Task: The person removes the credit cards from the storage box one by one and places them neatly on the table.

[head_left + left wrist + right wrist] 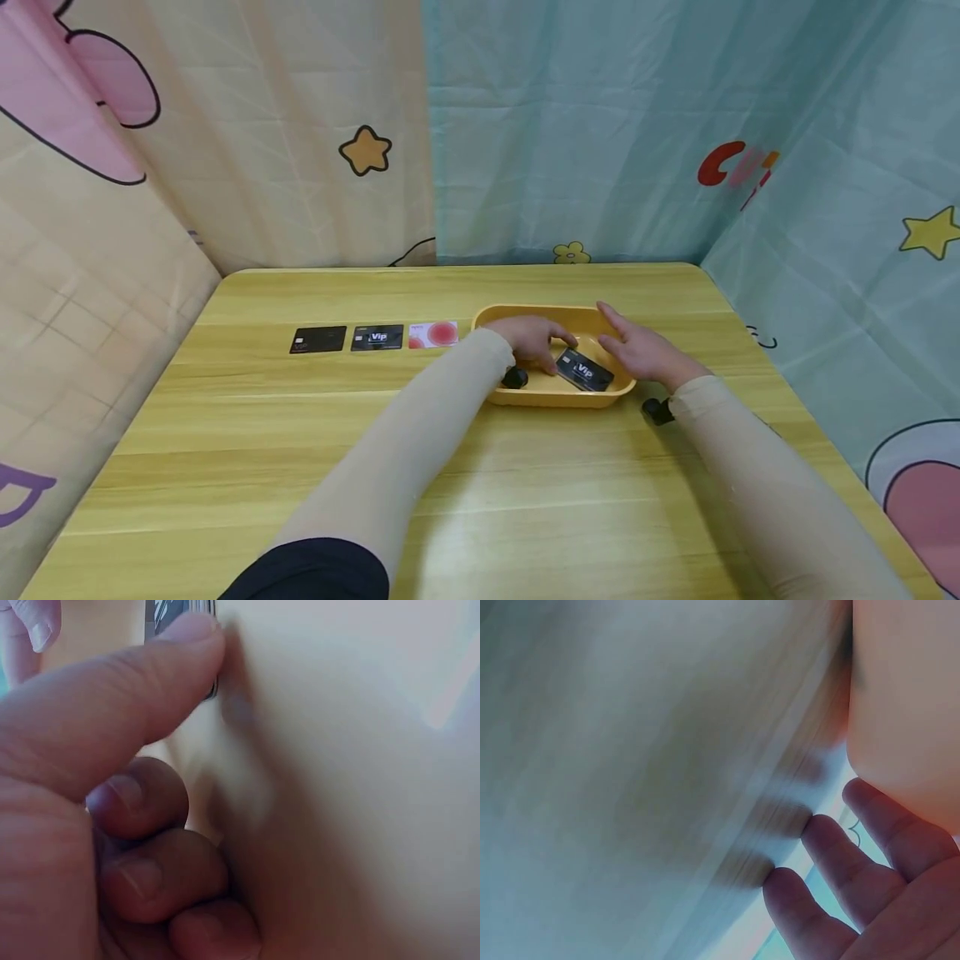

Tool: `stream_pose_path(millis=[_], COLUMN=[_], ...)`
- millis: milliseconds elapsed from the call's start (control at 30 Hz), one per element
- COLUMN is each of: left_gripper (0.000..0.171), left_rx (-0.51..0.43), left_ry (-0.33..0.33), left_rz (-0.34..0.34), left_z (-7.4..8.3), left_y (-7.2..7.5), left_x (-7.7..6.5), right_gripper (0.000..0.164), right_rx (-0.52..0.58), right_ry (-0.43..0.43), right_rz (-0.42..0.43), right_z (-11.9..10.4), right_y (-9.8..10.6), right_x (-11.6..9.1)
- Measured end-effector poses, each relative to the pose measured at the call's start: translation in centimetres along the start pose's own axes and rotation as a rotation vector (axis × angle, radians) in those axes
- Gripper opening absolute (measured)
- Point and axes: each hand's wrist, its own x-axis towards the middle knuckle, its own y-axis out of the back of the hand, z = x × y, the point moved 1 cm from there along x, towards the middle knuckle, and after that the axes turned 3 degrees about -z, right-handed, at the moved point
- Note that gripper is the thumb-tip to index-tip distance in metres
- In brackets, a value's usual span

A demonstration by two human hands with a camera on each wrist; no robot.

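Card stack, dark Vip card [585,372] on top: lay tilted inside the yellow tray [555,400], toward its right half; we saw several layered edges in the left wrist view. Left hand [528,337] reached in over the tray's left end, thumb on the stack's edge, three fingers curled; the index was hidden up close, so we couldn't tell whether it pinched. Right hand [648,350] was spread loosely at the tray's right end, fingers fairly straight and outside the wall, no card in it.

We judged the step as getting hold of a card. Best done, in our view, with thumb and index on opposite edges, peeling off just the top one, since thin cards could cling; light steadying at the right wall should stop sliding.

Left of the tray, on the table [375,483], we had a row: pink card [432,334] nearest, Vip card [377,337], plain black card [318,339] farthest.
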Motion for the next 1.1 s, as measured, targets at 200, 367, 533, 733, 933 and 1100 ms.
stream_pose_path(millis=[200,367,533,733,933,1100], left_gripper=[0.055,0.052,0.052,0.051,0.051,0.050], left_rx=[0.008,0.010,0.004,0.007,-0.045,-0.074], left_ry=[-0.011,-0.035,-0.035,-0.048,-0.041,-0.048], left_rz=[0.035,0.062,0.064,0.073,0.070,0.081], left_z=[0.15,0.20,-0.09,-0.46,-0.63,-0.68], left_y=[-0.27,-0.39,-0.41,-0.49,-0.51,-0.43], left_x=[-0.40,-0.76,-0.42,-0.14,-0.14,-0.07], right_gripper=[0.070,0.070,0.071,0.071,0.071,0.070], right_rx=[-0.003,0.006,0.004,-0.001,0.012,0.015], right_ry=[0.003,-0.004,-0.001,-0.008,-0.018,-0.020], right_rz=[-0.006,0.002,0.001,-0.002,-0.003,-0.005], right_z=[-0.06,-0.02,-0.26,-0.36,-0.29,-0.23], right_y=[0.00,-0.01,0.05,0.09,0.02,0.05], right_x=[-0.06,-0.17,-0.26,-0.32,-0.22,-0.21])
